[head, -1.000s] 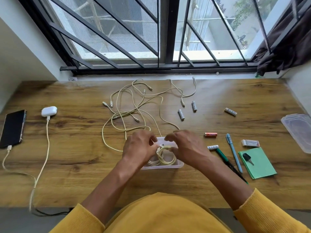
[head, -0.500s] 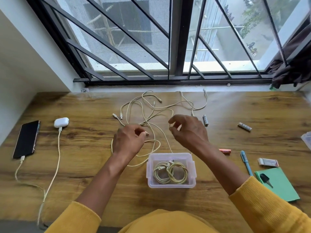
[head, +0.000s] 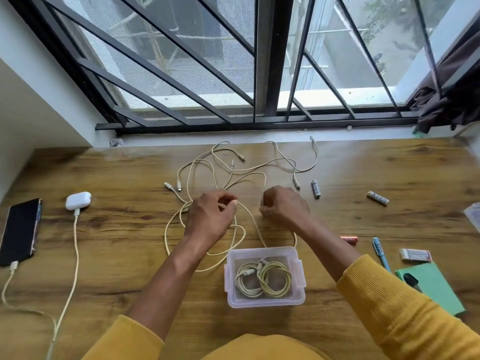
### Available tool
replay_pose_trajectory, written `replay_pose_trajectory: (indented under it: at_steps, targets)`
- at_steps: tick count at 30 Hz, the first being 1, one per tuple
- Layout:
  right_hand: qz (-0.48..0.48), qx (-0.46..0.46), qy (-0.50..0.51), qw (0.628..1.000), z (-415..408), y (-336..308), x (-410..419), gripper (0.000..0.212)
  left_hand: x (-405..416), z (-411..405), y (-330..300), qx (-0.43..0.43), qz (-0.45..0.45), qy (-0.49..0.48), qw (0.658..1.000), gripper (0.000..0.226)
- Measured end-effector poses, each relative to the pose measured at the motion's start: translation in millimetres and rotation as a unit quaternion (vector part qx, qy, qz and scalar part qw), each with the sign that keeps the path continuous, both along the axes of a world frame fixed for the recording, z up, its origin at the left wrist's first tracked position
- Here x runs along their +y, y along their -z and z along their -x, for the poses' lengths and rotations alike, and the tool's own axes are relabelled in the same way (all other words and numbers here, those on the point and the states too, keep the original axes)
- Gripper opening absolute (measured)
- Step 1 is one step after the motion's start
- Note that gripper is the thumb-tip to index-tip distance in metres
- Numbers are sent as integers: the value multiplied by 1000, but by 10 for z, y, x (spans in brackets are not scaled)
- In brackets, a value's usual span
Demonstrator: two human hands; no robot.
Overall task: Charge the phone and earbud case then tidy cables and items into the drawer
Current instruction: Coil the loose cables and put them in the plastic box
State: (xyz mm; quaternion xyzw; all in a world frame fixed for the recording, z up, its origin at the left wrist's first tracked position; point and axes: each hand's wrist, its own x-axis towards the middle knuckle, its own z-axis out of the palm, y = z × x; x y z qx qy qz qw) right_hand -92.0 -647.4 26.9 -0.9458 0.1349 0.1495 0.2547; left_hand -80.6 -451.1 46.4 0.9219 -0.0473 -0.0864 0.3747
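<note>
Nearest the person, a clear plastic box [head: 265, 302] is sitting on the wooden desk [head: 117, 255], holding two coiled cables [head: 262, 279] lying side by side within its walls. Just beyond it, at twelve o'clock from the box, both hands are working down at the loose cable tangle [head: 220, 172]. The left hand [head: 207, 219] is resting over the near loops with thumb and fingertips pinching a strand of the tangle. The right hand [head: 284, 206] is lying knuckles-up with fingers curled under; whether it is grasping a strand cannot be told, since the fingers are hiding the contact. At nine o'clock from the hands, well apart, the white earbud case [head: 78, 200] is lying with a cable plugged into its near end, and further out at nine o'clock the phone [head: 20, 231] is lying face up, also with a cable plugged in at its near end. At three to four o'clock, a blue pen [head: 380, 253], an orange battery [head: 349, 239], a white eraser [head: 415, 255] and a green notepad [head: 436, 289] bearing a dark key [head: 411, 280] are lying near the right sleeve. Further back, two silver batteries [head: 316, 188] [head: 378, 198] are lying apart at one to two o'clock. The tangle is spreading onward toward the window grille [head: 181, 74] at twelve o'clock.
</note>
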Motion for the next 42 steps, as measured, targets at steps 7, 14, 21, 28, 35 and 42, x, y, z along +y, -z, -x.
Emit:
replay_pose_trajectory:
  at_steps: [7,14,21,28,35,42]
  targets:
    - [-127,-148,-2,981,-3,-496,-79,11,-215,93,-32,45,57,82,994,36]
    - [-323,-199,10,925,53,-1064,-43,12,-344,337,-298,50,121,156,979,52]
    - [-398,-197,-3,896,165,-1268,12,17,-437,488,-598,27,239,124,963,32]
    - [-415,-233,8,880,270,-1330,35,25,-404,509,-661,-30,265,3,964,25]
    - [-520,-193,32,831,352,-1323,213,71,-347,366,-740,-54,337,29,939,20]
    - [-573,-184,58,796,321,-1104,161,50,-198,396,-861,-87,333,94,934,23]
